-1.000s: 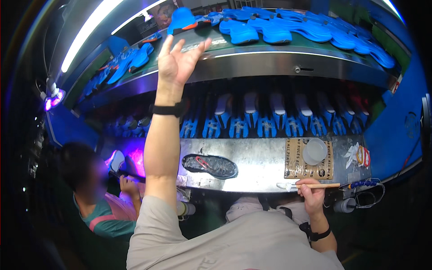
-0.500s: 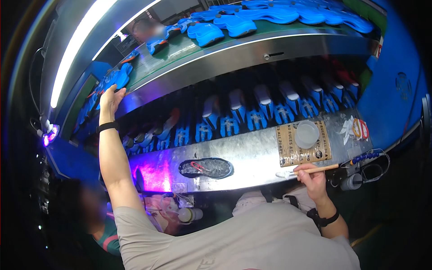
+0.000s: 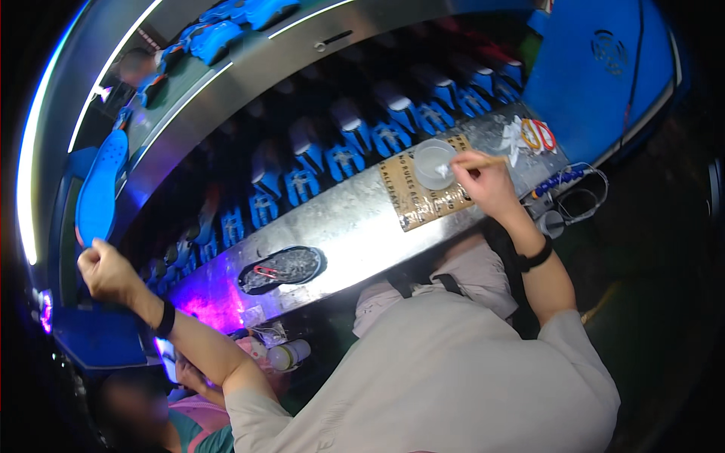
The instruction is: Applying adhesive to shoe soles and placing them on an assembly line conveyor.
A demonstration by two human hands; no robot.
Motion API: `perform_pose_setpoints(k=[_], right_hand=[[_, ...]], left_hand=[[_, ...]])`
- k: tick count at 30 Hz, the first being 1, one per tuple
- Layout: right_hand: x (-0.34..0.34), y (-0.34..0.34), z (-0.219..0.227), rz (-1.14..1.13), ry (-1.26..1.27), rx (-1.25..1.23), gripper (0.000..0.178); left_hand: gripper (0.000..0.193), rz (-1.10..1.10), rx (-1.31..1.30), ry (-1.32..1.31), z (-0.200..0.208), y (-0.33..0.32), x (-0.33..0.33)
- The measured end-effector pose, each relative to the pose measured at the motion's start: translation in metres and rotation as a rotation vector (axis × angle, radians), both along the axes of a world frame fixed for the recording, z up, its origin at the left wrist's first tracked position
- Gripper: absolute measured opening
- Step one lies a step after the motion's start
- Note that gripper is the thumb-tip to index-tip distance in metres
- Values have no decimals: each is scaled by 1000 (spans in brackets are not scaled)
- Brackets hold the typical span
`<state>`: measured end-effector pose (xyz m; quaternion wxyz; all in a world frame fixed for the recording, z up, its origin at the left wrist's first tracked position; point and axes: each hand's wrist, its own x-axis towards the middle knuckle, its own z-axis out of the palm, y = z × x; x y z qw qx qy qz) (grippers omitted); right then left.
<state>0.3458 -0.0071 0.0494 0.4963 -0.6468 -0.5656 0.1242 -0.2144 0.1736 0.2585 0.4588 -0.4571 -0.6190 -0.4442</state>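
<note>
My left hand is closed at the far left, gripping the lower end of a blue shoe sole that stands up from it. My right hand pinches a wooden-handled brush, its white bristles inside a translucent round cup. Beneath the cup is a flat piece of brown printed cardboard on the metal bench. Left of it lies a dark sole-shaped piece, its top smeared whitish, with a red looped thing on it.
Blue and dark shoe parts stand in a row under the conveyor. More blue soles ride on it. At the bench's right end are red- and yellow-handled scissors and a blue segmented hose. A co-worker is at lower left.
My left hand has come back from the conveyor toward me with a blue sole. The right hand has brought the brush from the bench edge to the cup. The view has turned.
</note>
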Motion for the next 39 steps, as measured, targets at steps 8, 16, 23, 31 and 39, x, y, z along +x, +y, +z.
perform_pose_setpoints(k=[8, 16, 23, 31, 39], right_hand=[[9, 37, -12, -55, -192, -240, 21], [-10, 21, 3, -89, -65, 67, 17], [-6, 17, -16, -124, 34, -194, 11], [-46, -23, 9, 250, 615, 5, 14], [-85, -33, 14, 443, 504, -90, 12]], left_hand=[[23, -330, 396, -187, 6, -48, 16], [33, -1321, -315, -806, -83, -108, 124], [46, -1725, -968, -1865, -206, -142, 191], [87, -2247, -1409, -2259, -224, -197, 224], [83, -1902, -1499, -1965, -221, -193, 198]])
